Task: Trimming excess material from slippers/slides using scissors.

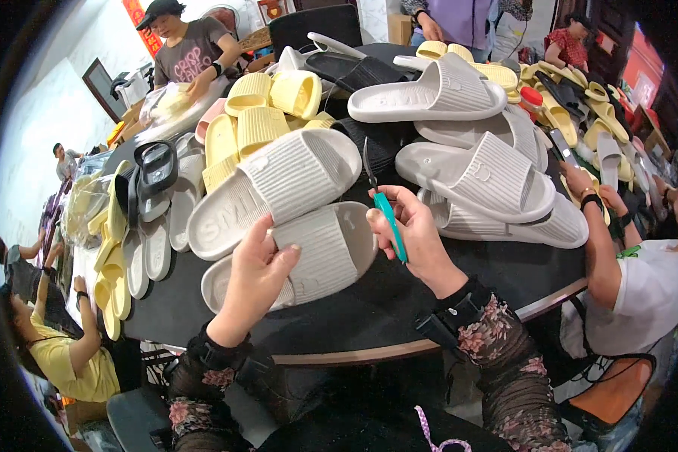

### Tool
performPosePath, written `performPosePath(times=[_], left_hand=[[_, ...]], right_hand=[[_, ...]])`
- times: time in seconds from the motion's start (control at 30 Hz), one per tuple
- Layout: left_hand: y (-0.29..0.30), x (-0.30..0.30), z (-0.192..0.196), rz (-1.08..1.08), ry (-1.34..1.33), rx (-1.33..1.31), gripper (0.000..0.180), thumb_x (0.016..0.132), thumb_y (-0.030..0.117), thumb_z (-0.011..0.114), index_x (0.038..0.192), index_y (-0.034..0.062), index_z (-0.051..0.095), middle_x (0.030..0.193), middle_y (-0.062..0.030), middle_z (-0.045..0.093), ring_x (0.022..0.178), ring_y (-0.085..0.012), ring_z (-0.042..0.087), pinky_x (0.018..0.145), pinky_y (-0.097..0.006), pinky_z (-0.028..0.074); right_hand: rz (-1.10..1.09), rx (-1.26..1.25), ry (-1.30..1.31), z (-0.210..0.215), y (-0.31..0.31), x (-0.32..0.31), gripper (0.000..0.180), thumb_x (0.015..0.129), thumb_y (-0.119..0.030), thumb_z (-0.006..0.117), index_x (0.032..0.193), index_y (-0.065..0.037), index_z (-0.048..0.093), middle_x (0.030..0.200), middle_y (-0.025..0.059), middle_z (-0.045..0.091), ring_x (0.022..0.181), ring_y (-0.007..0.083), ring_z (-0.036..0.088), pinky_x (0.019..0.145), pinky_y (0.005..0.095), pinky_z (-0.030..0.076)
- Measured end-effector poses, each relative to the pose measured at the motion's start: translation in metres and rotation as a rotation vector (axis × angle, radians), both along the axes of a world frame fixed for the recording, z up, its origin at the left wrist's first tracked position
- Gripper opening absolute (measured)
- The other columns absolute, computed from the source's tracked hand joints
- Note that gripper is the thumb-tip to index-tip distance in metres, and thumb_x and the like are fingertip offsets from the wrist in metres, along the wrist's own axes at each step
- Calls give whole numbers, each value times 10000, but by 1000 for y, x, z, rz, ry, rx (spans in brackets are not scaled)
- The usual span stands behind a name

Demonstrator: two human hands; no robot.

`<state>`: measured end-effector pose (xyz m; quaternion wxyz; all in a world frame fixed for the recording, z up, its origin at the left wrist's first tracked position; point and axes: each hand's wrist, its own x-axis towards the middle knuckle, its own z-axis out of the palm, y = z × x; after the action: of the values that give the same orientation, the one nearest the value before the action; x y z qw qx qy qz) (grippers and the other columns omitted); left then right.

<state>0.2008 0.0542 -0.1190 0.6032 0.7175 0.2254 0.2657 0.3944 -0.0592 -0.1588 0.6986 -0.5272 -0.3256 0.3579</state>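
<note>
Two light grey slide sandals lie side by side in front of me, the farther slide (pixel 279 188) overlapping the nearer slide (pixel 320 256). My left hand (pixel 252 275) is closed on the nearer one, thumb over its ribbed strap; its fingertips reach the edge of the farther slide. In my right hand (pixel 418 237), a cutting tool (pixel 388 224) with a teal handle and thin, curved dark blade points up and away from me, just right of the pair. The fingers are wrapped round its handle, and the blade touches no slide.
More grey slides (pixel 478 177) are stacked at the right on the dark table (pixel 339 328). Yellow slides (pixel 260 128) and black ones pile up behind; further slides line the left side. Several people sit or stand around the table, one person's arm (pixel 603 248) close on my right.
</note>
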Motion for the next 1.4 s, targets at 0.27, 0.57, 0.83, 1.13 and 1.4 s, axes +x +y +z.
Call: performPosePath(times=[0.27,0.57,0.83,1.13,1.4], left_hand=[[47,7,-21,232,-80,309,478,857,5,542,1288,-98,363,741,-14,542,624,-45,449,548,-174,361],[52,11,-27,248,-175,149,492,874,20,469,1336,-72,328,1171,-146,561,1034,-147,532,863,-225,390],[44,3,-41,302,-202,314,540,848,26,550,1319,-103,320,759,-16,487,631,-47,414,551,-183,338],[38,1,-39,235,-198,240,585,853,15,539,1359,-95,265,864,-77,576,736,-75,519,642,-194,411],[33,4,-38,168,-253,204,585,865,-9,519,1374,-91,241,1001,-130,587,840,-102,554,691,-215,437]], right_hand=[[109,11,-275,-4,4,-7,465,811,-142,706,1162,38,459,898,33,573,821,57,536,737,217,462],[110,-177,-600,-11,4,-10,517,762,-208,729,1171,-14,481,842,119,628,738,152,607,687,300,497],[97,-183,-704,-9,1,-12,478,760,-170,726,1143,-28,478,797,120,619,698,180,617,628,308,499],[106,-202,-665,-5,1,-16,468,765,-166,721,1139,-17,483,826,119,627,708,172,619,628,308,499],[86,-158,-691,-2,-1,-16,454,773,-161,709,1135,-10,481,844,143,629,716,190,634,636,311,502]])
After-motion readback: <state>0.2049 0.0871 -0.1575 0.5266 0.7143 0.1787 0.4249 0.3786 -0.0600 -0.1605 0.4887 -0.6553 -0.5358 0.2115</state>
